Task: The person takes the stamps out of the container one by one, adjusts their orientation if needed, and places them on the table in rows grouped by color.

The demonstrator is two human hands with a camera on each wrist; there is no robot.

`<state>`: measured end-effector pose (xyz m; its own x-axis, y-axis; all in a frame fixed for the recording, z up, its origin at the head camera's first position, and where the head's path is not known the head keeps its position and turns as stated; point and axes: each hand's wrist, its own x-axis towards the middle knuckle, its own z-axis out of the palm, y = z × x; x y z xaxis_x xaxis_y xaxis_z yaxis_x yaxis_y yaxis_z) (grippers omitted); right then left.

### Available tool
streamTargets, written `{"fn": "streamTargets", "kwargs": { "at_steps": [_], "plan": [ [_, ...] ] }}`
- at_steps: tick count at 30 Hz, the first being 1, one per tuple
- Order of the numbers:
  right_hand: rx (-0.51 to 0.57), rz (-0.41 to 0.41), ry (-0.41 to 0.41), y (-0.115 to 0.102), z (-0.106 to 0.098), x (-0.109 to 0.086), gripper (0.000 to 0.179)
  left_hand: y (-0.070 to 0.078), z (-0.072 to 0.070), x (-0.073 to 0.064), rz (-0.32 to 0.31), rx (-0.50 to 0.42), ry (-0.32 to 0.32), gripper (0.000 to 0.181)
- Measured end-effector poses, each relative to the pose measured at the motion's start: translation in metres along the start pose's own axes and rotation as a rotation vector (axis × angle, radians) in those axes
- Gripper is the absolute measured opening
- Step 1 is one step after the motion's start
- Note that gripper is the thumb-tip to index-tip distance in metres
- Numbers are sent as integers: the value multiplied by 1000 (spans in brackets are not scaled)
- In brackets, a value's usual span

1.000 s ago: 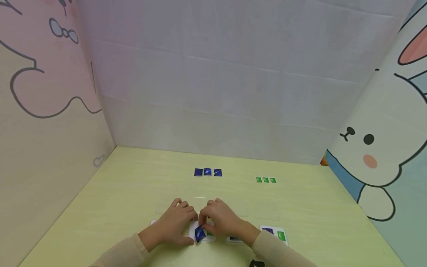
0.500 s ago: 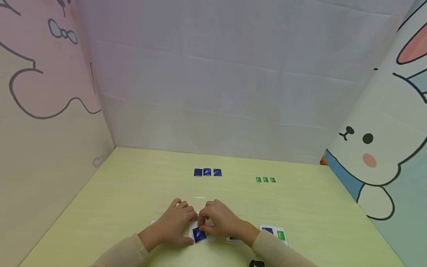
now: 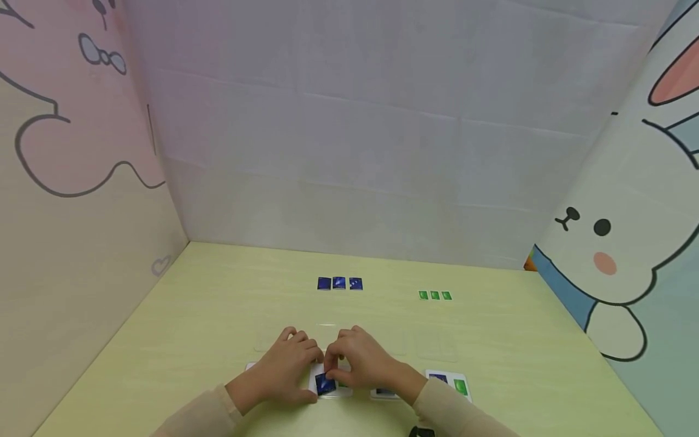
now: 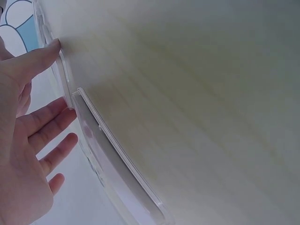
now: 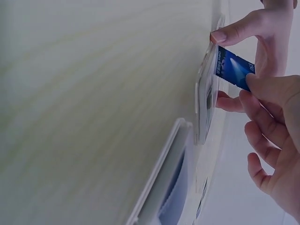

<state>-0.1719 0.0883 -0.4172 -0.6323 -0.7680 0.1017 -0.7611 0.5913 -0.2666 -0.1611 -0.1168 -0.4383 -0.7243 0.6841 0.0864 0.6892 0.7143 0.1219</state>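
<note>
A blue postage stamp (image 3: 325,384) with perforated edges is pinched at one corner between the thumb and index finger of my right hand (image 3: 356,362). The stamp hovers over a shallow white case with a clear rim (image 3: 343,394); in the right wrist view the stamp (image 5: 234,68) is tilted to the case. My left hand (image 3: 284,368) holds this case at its left end, thumb on the near edge, fingers towards the far edge. Part of a green stamp (image 3: 343,383) shows in the case beneath my right hand. In the left wrist view, another case (image 4: 117,168) stands beside my left hand (image 4: 28,117).
Three blue stamps (image 3: 339,283) and three small green stamps (image 3: 435,295) lie farther back on the pale yellow table (image 3: 218,303). Transparent lids (image 3: 437,346) lie behind the hands. On the right a case (image 3: 449,383) holds a blue and a green stamp.
The blue stamp has turned from a slanted position to lie squarer over the left part of the case. Both hands have stayed almost where they were.
</note>
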Motion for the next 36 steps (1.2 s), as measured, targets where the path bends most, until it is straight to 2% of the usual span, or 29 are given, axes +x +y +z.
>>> {"fn": "streamTargets", "kwargs": {
  "at_steps": [21,36],
  "plan": [
    [-11,-29,35,1,-2,-1,4,1,-1,1,-24,-33,-36,54],
    [-11,-64,65,-1,-4,-1,4,-1,2,0,-4,-13,2,52]
  ]
}}
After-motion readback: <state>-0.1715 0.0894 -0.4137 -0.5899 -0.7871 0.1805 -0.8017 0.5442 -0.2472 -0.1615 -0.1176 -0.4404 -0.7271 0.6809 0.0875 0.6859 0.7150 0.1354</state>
